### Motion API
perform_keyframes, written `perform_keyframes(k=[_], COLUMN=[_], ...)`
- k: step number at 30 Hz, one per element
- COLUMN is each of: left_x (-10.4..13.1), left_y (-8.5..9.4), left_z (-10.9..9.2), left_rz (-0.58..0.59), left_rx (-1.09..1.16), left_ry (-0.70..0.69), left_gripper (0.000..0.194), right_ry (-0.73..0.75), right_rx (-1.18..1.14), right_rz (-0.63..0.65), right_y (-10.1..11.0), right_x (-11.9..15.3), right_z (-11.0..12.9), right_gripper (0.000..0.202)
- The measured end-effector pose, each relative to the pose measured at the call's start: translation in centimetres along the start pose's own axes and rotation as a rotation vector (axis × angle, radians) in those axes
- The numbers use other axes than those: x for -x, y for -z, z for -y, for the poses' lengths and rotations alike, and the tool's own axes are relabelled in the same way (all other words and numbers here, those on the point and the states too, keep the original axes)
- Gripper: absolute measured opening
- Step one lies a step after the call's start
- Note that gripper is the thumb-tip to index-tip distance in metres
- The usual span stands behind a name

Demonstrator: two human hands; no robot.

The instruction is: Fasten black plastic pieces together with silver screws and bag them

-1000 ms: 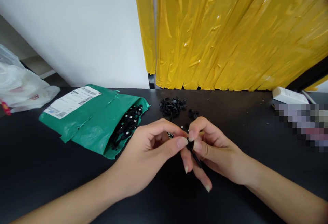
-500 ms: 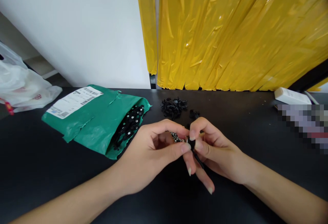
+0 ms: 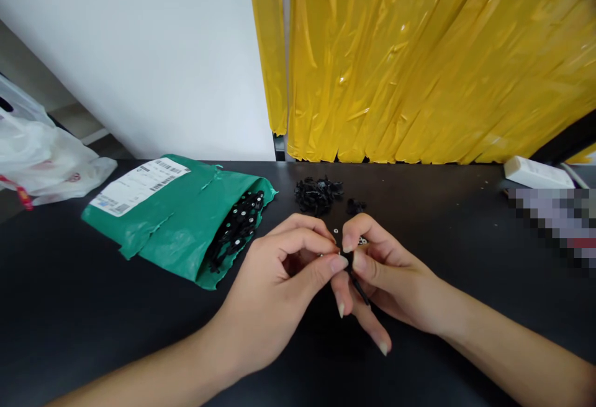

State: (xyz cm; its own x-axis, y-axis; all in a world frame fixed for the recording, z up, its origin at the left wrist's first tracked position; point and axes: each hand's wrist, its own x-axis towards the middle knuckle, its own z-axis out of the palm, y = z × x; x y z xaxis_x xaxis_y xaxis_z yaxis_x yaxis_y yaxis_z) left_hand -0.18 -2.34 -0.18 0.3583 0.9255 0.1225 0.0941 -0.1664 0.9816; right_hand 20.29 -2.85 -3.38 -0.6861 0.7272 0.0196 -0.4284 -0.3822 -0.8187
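Observation:
My right hand (image 3: 391, 273) pinches a small black part (image 3: 348, 260) with a thin dark strip hanging down below it. My left hand (image 3: 288, 277) meets it from the left, its thumb and index fingertips pressed together at the part's edge; what they pinch is too small to name. Small silvery rings (image 3: 362, 241) show behind my right fingers, and one lies alone (image 3: 336, 231) beyond the fingertips. Behind my hands sits a pile of black pieces (image 3: 318, 195), with a smaller black clump (image 3: 356, 206) to its right.
A torn green mailer bag (image 3: 181, 221) lies open on the black table (image 3: 433, 202), showing black parts with silvery rings (image 3: 238, 227). A white plastic bag (image 3: 51, 159) stands far left. A white box (image 3: 539, 172) is at the right, before a yellow sheet (image 3: 395, 59).
The view has shifted slightly. My left fingers have closed in and moved off the silvery pieces behind them, and a lone ring now shows beyond the fingertips. The right hand's pinch is unchanged.

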Motion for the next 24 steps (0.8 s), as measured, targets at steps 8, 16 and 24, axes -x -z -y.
perform_keyframes(k=[8,16,24], left_x=[-0.4,-0.3,0.5], left_y=[0.0,0.1,-0.4], left_z=[0.4,0.1,0.5], left_rz=[0.051,0.019,-0.058], left_rx=[0.269,0.056,0.056], left_ry=[0.151,0.037,0.040], left_gripper=[0.016,0.030,0.012], right_ry=[0.000,0.001,-0.003], right_rx=[0.016,0.016,0.035], right_rz=[0.012,-0.011,-0.021], right_y=[0.0,-0.2,0.1], right_x=[0.1,-0.1,0.1], right_z=[0.2,0.1,-0.3], right_gripper=[0.033,0.035,0.030])
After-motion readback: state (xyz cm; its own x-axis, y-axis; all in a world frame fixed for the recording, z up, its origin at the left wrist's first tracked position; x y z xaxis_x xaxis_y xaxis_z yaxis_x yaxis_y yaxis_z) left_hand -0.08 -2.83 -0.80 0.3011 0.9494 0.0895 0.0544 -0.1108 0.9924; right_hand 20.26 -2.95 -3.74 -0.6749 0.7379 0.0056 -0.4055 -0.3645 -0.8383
